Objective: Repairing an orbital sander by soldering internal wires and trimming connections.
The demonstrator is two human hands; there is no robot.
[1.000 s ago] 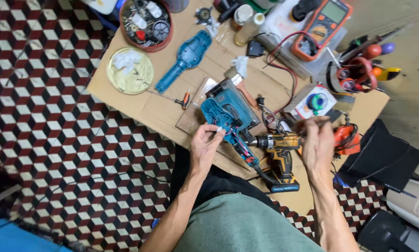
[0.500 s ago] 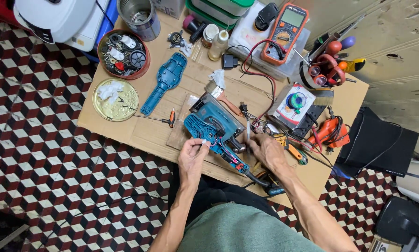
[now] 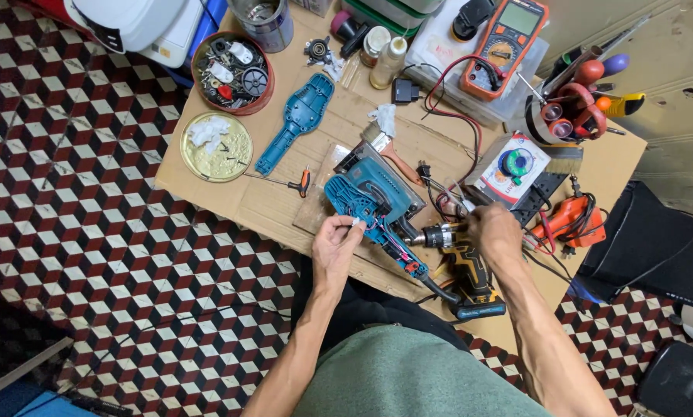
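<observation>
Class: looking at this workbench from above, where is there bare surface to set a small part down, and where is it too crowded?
Bare cardboard lies below the gold lid, left of the small screwdriver and opened blue tool. Another patch sits at the far right corner beside the orange tool. The back edge around the multimeter is crowded.

My low cardboard-topped table [image 3: 207, 202] sits on red, black and white cube-patterned tiles [image 3: 76, 232]; grey floor [image 3: 671, 69] upper right.

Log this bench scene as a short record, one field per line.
surface: cardboard sheet on a checkered floor
left hand: fingertips on the opened blue power tool
right hand: on the cordless drill
loose cover: blue housing half
small parts: round gold lid, red tin
meter: orange multimeter
</observation>
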